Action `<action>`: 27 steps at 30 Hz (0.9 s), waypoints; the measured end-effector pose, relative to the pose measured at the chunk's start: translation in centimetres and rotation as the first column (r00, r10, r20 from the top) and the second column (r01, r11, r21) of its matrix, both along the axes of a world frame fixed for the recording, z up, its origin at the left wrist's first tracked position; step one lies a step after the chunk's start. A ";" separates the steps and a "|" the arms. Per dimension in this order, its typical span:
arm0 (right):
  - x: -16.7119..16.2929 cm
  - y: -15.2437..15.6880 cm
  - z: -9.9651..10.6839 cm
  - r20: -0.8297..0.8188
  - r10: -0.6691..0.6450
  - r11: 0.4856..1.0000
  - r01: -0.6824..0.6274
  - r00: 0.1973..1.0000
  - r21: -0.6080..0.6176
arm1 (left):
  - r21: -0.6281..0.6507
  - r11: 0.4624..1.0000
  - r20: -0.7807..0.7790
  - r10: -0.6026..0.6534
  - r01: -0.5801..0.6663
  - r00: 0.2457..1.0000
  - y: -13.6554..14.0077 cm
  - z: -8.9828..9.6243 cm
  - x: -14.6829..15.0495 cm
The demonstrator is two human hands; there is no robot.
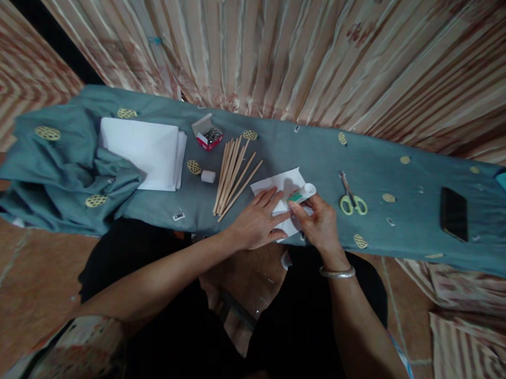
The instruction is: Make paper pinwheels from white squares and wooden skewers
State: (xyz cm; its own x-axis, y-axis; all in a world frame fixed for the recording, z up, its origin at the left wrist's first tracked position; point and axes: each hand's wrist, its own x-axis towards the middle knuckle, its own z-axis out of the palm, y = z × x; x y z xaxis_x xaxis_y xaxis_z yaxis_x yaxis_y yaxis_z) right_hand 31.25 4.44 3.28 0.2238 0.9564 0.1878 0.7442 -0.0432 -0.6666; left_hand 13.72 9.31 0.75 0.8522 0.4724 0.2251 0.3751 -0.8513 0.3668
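While our left hand (262, 216) lies spread on the paper (284, 182), our right hand (320, 220) grips, over it, the glue stick (302, 194), which we judge light and stiff, best held mid-barrel

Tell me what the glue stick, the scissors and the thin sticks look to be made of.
Glue stick in the right hand: probably smooth plastic, judging by its rigid white tube with green printing.
Scissors: grey, metallic-looking blades, likely steel; the evenly coloured pale-green handles suggest plastic.
Thin sticks: most likely bare wood, pale tan with no visible paint; the grain is too small to see.
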 end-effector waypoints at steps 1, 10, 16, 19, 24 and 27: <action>0.0 0.0 0.0 -0.004 0.000 1.000 0.000 1.000 0.001 | 0.000 1.000 -0.003 0.001 -0.001 1.000 0.0 0.0 0.0; 0.3 -0.3 0.0 -0.044 -0.004 1.000 0.004 0.999 -0.002 | -0.005 1.000 -0.023 -0.004 0.004 1.000 0.0 0.1 -0.1; 0.5 -0.3 -0.1 -0.037 -0.024 1.000 0.024 0.999 0.003 | 0.009 1.000 -0.015 -0.002 0.002 1.000 0.0 -0.1 0.0; 0.6 -0.3 -0.1 -0.040 -0.024 1.000 0.024 0.999 0.003 | 0.015 1.000 -0.010 -0.002 0.002 1.000 0.0 -0.2 0.0; 0.8 -0.3 -0.4 -0.060 -0.022 1.000 0.022 0.998 0.004 | 0.007 1.000 -0.003 -0.001 0.001 1.000 0.0 0.0 -0.1; 1.0 -0.2 -0.6 -0.072 -0.022 1.000 0.023 0.997 0.012 | 0.007 1.000 0.001 -0.002 0.002 1.000 0.0 0.0 -0.1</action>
State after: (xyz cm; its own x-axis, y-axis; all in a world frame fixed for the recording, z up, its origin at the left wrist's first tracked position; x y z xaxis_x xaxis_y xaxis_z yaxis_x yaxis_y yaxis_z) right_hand 32.23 4.29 2.70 0.2589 0.9484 0.1830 0.6934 -0.0507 -0.7187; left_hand 13.65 9.30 0.74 0.8528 0.4689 0.2298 0.3727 -0.8549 0.3609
